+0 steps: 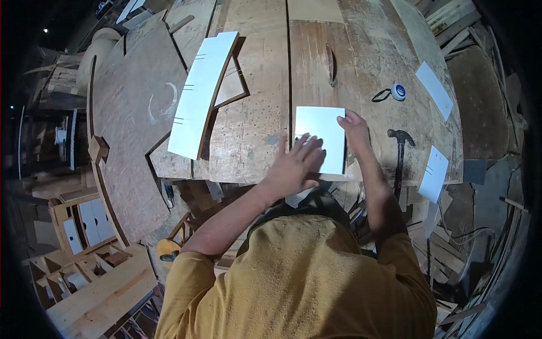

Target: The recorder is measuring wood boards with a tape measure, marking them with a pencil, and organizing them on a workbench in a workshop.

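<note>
A white rectangular panel (320, 123) lies on the wooden worktable (254, 113), close to its near edge. My left hand (292, 168) rests on the panel's lower left part, its fingers spread. At the panel's upper right edge, my right hand (355, 131) grips it, with the thumb on top and the other fingers at the side. Right of that forearm lies a claw hammer (400, 152), its head pointing away from me. Beyond the hammer sits a round white and blue tape measure (398, 91) with a black strap.
A long white board (204, 90) with dark pencil-like lines lies at the left, propped over brown wooden pieces. Two smaller white panels, one farther (434, 90) and one nearer (433, 174), lie along the right edge. An open wooden box (107, 282) stands at the lower left.
</note>
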Tool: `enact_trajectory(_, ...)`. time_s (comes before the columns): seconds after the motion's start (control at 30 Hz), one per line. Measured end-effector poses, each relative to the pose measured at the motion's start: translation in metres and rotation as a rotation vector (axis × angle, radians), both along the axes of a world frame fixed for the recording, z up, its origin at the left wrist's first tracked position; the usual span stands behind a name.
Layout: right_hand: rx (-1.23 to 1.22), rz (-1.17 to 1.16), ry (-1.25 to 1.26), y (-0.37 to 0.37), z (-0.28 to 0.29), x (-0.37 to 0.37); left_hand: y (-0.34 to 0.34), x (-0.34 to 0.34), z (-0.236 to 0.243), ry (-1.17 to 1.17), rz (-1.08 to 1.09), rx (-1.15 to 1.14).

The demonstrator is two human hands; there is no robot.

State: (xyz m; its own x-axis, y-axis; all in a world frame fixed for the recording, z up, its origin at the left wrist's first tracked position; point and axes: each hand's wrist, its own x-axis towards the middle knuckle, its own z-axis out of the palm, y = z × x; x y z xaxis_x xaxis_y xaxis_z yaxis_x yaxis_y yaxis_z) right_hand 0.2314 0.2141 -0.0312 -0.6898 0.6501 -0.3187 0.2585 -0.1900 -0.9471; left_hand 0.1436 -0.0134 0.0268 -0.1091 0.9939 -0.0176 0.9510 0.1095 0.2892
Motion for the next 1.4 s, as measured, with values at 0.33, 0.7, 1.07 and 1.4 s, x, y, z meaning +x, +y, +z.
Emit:
enact_trajectory(0.33,0.991,0.650,-0.370,-0.045,0.008,0.081,0.023,-0.003,-0.048,0.341,0.028,-0.165)
enact_trajectory(0.7,1.093,0.661,-0.430,-0.011,0.008,0.037,0.059,-0.047,-0.051,0.322,0.049,-0.053)
enact_trajectory(1.07,1.116,0.645,-0.487,0.008,0.004,0.014,0.080,-0.069,-0.049,0.366,0.047,-0.076)
enact_trajectory(1.4,1.034,0.464,-0.409,-0.004,-0.006,0.042,0.093,-0.082,-0.041,0.195,0.118,-0.024)
